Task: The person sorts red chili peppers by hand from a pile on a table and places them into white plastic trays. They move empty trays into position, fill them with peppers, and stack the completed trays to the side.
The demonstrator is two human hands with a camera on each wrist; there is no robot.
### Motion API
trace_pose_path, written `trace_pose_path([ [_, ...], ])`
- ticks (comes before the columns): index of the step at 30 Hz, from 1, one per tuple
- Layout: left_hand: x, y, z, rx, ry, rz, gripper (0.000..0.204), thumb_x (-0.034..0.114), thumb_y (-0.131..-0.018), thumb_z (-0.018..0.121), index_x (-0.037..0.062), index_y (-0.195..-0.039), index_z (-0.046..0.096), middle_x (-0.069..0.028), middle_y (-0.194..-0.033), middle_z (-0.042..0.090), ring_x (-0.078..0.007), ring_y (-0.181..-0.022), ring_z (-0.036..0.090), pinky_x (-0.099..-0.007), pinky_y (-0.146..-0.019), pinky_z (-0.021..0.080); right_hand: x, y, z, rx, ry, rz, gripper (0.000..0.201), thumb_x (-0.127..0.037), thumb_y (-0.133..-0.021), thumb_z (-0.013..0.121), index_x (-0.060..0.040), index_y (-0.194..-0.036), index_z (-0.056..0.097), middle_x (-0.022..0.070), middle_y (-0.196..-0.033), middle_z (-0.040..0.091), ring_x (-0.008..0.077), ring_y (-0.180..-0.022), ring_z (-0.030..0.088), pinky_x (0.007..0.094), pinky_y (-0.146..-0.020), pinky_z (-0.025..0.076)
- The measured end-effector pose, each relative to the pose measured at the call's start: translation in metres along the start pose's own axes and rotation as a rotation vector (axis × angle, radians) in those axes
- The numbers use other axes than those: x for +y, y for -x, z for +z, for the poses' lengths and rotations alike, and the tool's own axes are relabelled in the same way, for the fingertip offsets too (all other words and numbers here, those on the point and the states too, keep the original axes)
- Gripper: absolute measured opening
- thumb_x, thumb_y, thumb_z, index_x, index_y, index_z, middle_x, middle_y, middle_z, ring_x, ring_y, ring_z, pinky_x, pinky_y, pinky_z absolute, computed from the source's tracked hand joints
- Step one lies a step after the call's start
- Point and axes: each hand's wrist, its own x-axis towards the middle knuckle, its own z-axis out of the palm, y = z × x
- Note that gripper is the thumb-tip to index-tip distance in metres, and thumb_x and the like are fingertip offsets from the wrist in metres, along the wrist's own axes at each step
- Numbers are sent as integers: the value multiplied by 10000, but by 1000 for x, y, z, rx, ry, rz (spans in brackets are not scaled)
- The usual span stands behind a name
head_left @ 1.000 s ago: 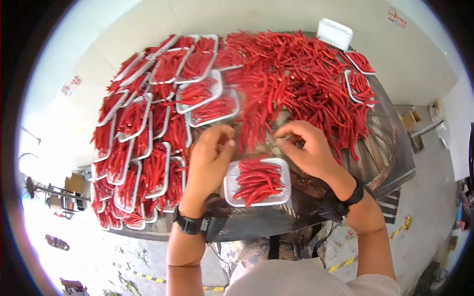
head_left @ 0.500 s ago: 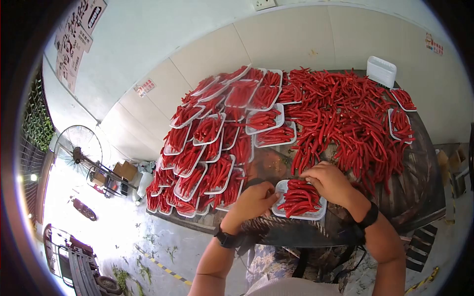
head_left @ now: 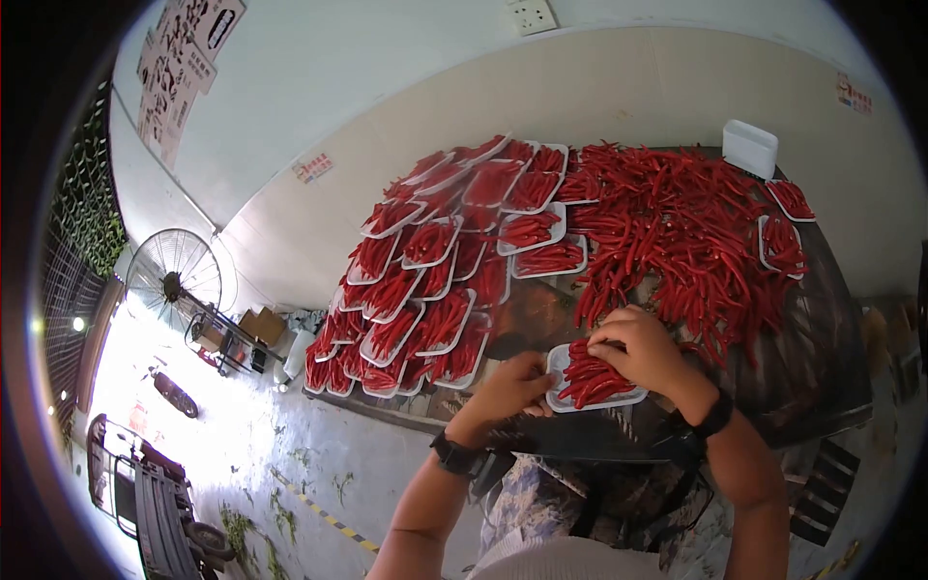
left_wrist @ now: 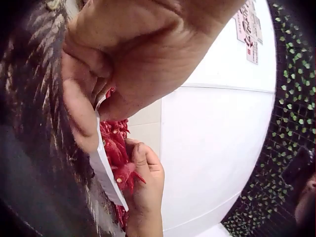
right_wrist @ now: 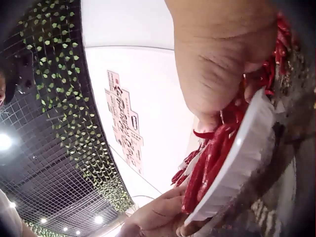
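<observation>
A white foam tray with red chili peppers lies at the table's front edge. My left hand pinches the tray's left rim; in the left wrist view, the thumb and fingers of that hand stand on both sides of the white edge. My right hand rests on the peppers at the tray's upper right, its fingers curled down on them. The right wrist view has this hand over the peppers; its fingertips are partly hidden, so a grip cannot be made out.
Overlapping filled trays cover the table's left part. A large heap of loose peppers lies behind and right of my hands. Empty white trays stand at the back right corner, near two filled trays. A fan stands beyond the left side.
My left hand has come from beside the tray onto its left rim. My right hand has moved from the heap's near edge onto the peppers in the tray. The head view has swung leftward and up.
</observation>
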Motion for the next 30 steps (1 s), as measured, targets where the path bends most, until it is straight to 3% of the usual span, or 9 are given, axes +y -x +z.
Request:
trace_pose_path([
  [6,-5,14,5,75,85,22,235,161,-953,629,-25,-1052,524,-111,-797,669,-156,-614,684,-226,-506,523,1,-1,-11,135,-119,99,186,-194,-884,701,-9,-902,706,117,-820,654,276,-780,624,355,-686,489],
  [8,-1,21,2,105,94,25,229,161,-953,628,-22,-1046,526,-110,-797,670,-155,-612,682,-226,-508,523,5,-2,-13,270,-141,140,185,-186,-894,695,-1,-900,701,109,-809,651,249,-745,625,339,-651,486],
  [10,2,28,-3,135,100,38,224,157,-951,631,-20,-1046,532,-107,-796,670,-151,-616,678,-223,-515,525,15,-2,-14,314,-86,82,189,-187,-904,691,2,-905,700,94,-792,642,207,-706,610,318,-633,470],
  [11,7,33,-6,150,96,41,198,166,-952,630,7,-1027,539,-58,-790,658,-123,-628,672,-213,-533,522,17,-3,-15,348,-112,127,194,-191,-911,687,3,-907,700,86,-785,637,186,-688,593,306,-622,458],
  [13,13,39,-16,169,113,59,194,162,-950,629,8,-1023,536,-63,-796,659,-126,-628,671,-214,-525,518,21,-3,-16,394,-179,181,221,-211,-929,677,7,-909,699,68,-764,619,137,-656,549,286,-598,426],
  [19,40,40,-68,297,167,140,123,129,-946,596,32,-998,541,-65,-787,630,-117,-585,609,-220,-528,505,25,0,-14,342,-105,210,251,-235,-937,672,13,-906,690,80,-741,590,147,-641,529,292,-589,413],
  [24,78,33,-102,520,209,233,157,146,-949,584,7,-1008,541,-88,-800,637,-143,-624,630,-238,-563,522,23,0,-15,339,-88,192,279,-262,-944,664,13,-905,685,84,-735,576,163,-636,526,307,-590,415],
  [29,74,-12,-188,482,231,323,164,114,-920,565,-46,-895,595,-119,-731,642,-178,-576,633,-233,-476,480,22,0,-14,342,-43,199,296,-279,-948,653,14,-911,683,108,-743,587,210,-639,553,333,-597,431],
  [30,71,-21,-207,530,-138,494,150,103,-905,594,-36,-851,606,-120,-719,647,-175,-573,629,-252,-484,488,22,1,-13,326,-32,198,288,-272,-944,654,12,-913,684,120,-758,601,237,-656,573,345,-606,444],
])
